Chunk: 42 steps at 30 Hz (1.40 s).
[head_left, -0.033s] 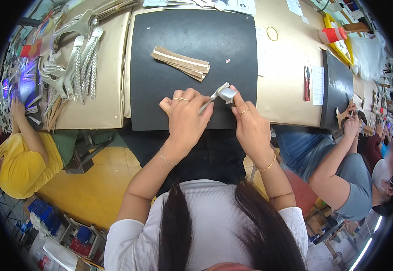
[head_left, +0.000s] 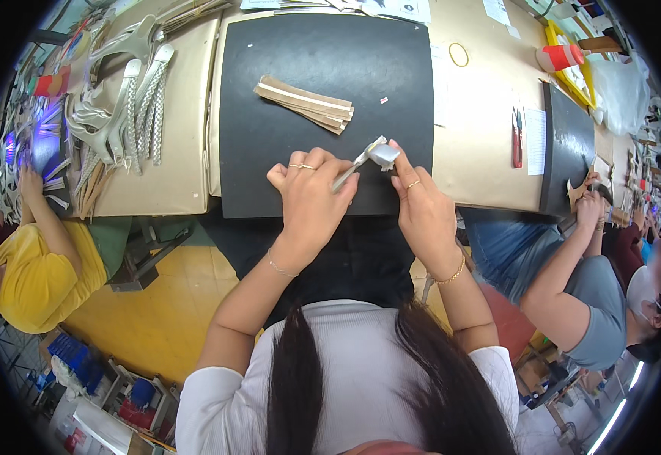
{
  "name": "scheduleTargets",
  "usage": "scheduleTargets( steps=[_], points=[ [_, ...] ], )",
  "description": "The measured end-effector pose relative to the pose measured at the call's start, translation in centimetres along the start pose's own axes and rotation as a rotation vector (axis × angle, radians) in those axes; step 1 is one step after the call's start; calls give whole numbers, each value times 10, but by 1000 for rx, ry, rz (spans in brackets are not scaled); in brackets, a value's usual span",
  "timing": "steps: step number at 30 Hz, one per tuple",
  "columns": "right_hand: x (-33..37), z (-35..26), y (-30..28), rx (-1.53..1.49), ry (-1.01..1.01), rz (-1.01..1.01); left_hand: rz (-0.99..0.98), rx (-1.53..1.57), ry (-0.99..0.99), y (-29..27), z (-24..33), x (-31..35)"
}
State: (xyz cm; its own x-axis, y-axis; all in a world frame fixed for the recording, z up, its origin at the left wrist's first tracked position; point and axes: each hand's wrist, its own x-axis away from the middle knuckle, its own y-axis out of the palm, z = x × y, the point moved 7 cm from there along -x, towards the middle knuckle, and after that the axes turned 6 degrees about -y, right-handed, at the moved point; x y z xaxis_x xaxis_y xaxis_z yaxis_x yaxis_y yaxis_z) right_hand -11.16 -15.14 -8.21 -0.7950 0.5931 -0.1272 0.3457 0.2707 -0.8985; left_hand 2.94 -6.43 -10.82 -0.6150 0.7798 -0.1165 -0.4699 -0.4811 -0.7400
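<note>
Above the near part of a black work mat [head_left: 292,45], both my hands are on a narrow grey strap-like piece [head_left: 384,157] with a broad, shiny end and a crumpled whitish edge. My left hand [head_left: 313,189] pinches its slim lower part between thumb and fingers. At the broad end, my right hand [head_left: 427,205] presses with its fingertips; its thumb is mostly hidden. Farther up the mat lies a fanned stack of tan strips [head_left: 304,104], the top one with a pale stripe along it. A tiny red-and-white scrap [head_left: 384,100] rests to the right of them.
Whitish straps with braided pieces [head_left: 144,98] are piled on the left. To the right are a rubber band [head_left: 459,54], red-handled tool [head_left: 516,144], printed sheet [head_left: 535,140], red-and-white cup [head_left: 560,58] and yellow tray [head_left: 577,80]. Co-workers sit on both sides, one in yellow [head_left: 50,269], another in grey-blue [head_left: 592,311].
My hands and the grey piece have barely shifted. At the right, the co-worker's hands have moved slightly with the things they hold.
</note>
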Motion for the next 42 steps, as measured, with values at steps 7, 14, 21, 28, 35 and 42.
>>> scheduleTargets(
  steps=[7, 14, 21, 28, 35, 42],
  points=[
    [1, -8, -14, -158, 5, 133, -56, 30, -80, 1, -8, 2],
    [-6, -19, -4, 63, -25, -68, -56, 24, -82, 3, -9, -8],
    [-7, -23, -3, -47, -56, -60, -67, 6, -80, 4, -9, -8],
    [-4, -22, -7, -137, -82, 73, -35, -13, -39, 3, -7, -3],
    [-4, -19, 5, 16, -48, -125, -31, -8, -13, -8, -14, 6],
    [-2, -18, 8, 9, -33, -117, -67, 57, -105, -4, -20, 4]
  ],
)
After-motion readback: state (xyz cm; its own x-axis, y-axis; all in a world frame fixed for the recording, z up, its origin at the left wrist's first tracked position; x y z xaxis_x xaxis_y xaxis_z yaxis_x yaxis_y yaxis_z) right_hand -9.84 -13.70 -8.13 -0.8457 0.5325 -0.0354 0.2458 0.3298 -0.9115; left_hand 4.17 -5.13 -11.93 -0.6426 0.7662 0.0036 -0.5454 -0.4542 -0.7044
